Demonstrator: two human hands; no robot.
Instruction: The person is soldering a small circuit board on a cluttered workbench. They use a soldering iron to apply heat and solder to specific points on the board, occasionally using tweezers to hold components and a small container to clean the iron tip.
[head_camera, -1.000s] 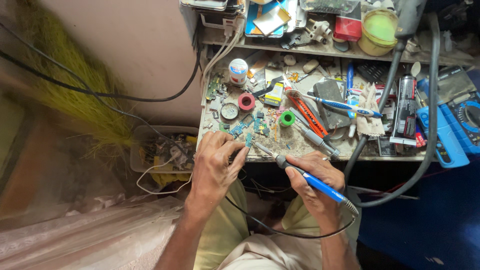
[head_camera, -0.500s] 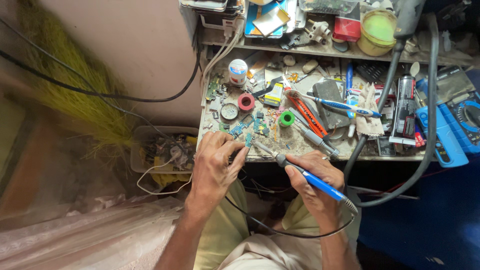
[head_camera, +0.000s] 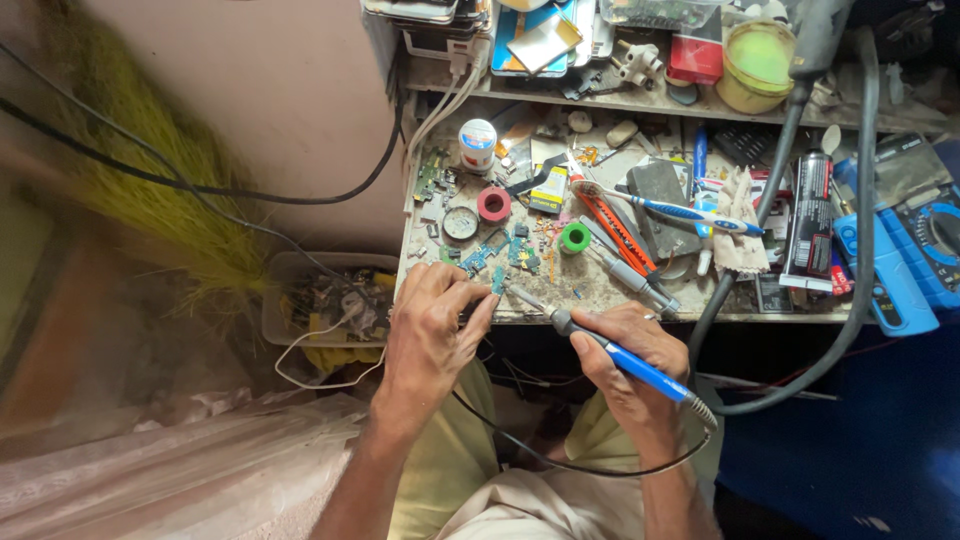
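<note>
My right hand (head_camera: 630, 360) grips a blue-handled soldering iron (head_camera: 620, 358), its metal tip pointing up-left toward a small green circuit board (head_camera: 497, 279) at the near edge of the cluttered workbench (head_camera: 600, 290). My left hand (head_camera: 430, 335) pinches that small board between thumb and fingers, right at the iron's tip. A black cord runs from the iron's handle down under my wrists.
On the bench lie a red tape roll (head_camera: 493, 204), a green tape roll (head_camera: 574, 238), a blue toothbrush (head_camera: 690, 212), an orange utility knife (head_camera: 620, 230), a small white jar (head_camera: 477, 143) and a blue multimeter (head_camera: 925, 240). A bin of wires (head_camera: 330, 300) stands left; a broom (head_camera: 170, 200) leans beyond.
</note>
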